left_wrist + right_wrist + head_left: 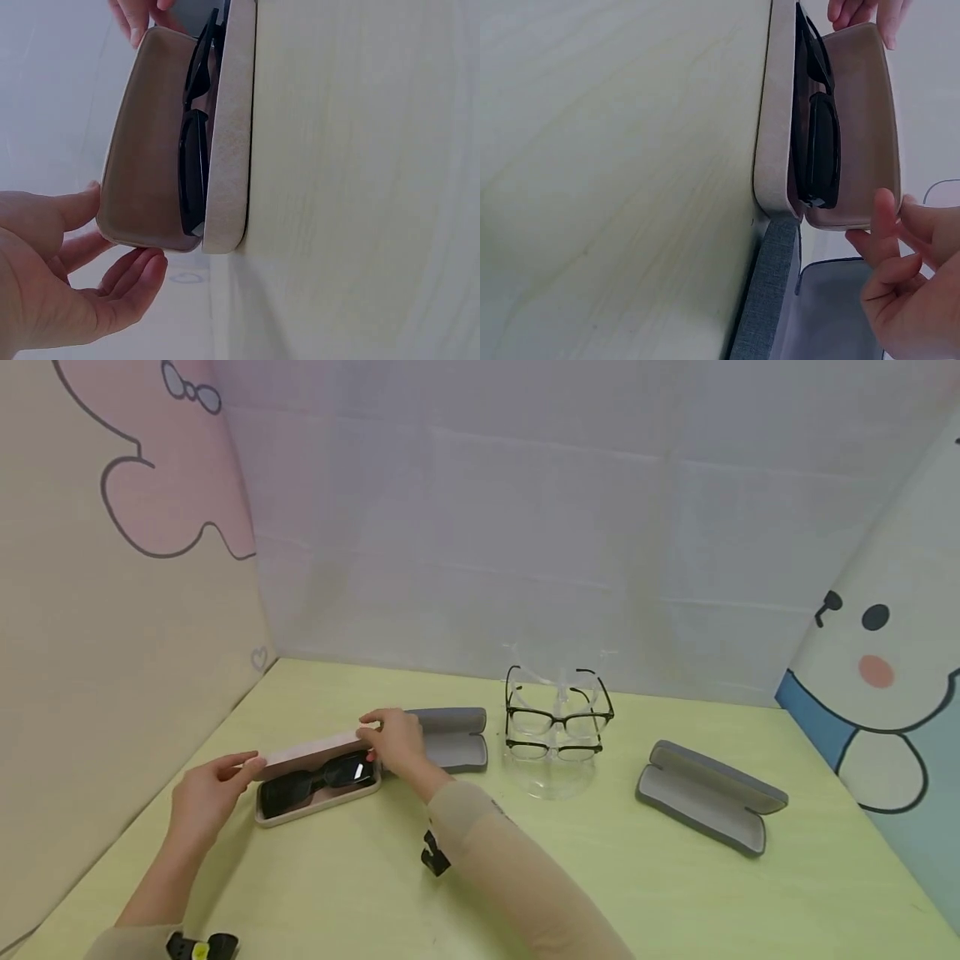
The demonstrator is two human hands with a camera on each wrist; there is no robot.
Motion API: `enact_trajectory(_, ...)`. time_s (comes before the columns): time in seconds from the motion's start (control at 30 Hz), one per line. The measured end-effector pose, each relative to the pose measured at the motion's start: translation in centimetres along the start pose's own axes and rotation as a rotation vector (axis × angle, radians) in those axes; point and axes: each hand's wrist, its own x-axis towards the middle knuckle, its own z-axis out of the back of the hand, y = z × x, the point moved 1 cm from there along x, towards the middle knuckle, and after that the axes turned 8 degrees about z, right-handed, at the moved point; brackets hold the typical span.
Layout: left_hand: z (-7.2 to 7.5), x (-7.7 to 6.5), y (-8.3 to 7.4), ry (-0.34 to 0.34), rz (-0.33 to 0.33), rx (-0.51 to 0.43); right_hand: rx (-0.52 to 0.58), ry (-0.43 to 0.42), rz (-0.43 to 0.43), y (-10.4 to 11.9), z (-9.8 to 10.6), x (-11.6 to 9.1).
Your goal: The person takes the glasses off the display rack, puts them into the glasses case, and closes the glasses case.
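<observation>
A pale pink glasses case (pixel 318 804) lies at the left of the table, its lid (pixel 142 150) raised partway. Inside rests a pair of black sunglasses (pixel 285 793), with folded frame and dark lenses. My left hand (pixel 204 793) holds the lid's left corner, thumb on the edge and fingers around the end, as the left wrist view shows. At the opposite corner, the right hand (pixel 397 743) grips the lid between thumb and fingers. A second, grey glasses case (pixel 456 753) stands open behind the right hand, which partly covers it.
Two pairs of dark-rimmed eyeglasses (pixel 558 721) sit one above the other on a clear display stand (pixel 547 787) at mid-table. Farther right lies another open grey glasses case (pixel 705 806). Fabric walls (pixel 525 527) enclose the back and sides.
</observation>
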Motion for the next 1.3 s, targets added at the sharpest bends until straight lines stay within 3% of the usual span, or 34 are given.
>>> enact_trajectory(0.2,0.3,-0.2,0.3,0.1,-0.048,0.023,-0.192,0.145,0.019,0.5,0.7,0.0)
enact_trajectory(0.37,0.4,-0.2,0.3,0.09,-0.07,0.08,-0.173,0.202,0.014,0.5,1.2,-0.1)
enact_trajectory(0.77,0.3,-0.8,0.6,0.045,-0.055,0.077,-0.258,0.22,0.071,-0.2,1.4,-0.1)
enact_trajectory(1.13,0.1,-1.1,1.4,0.076,-0.048,0.069,-0.147,0.22,0.066,-1.1,1.2,-0.7)
enact_trajectory(1.3,-0.7,-1.5,1.8,0.074,-0.049,0.093,-0.241,0.234,0.114,-1.9,0.6,-1.0)
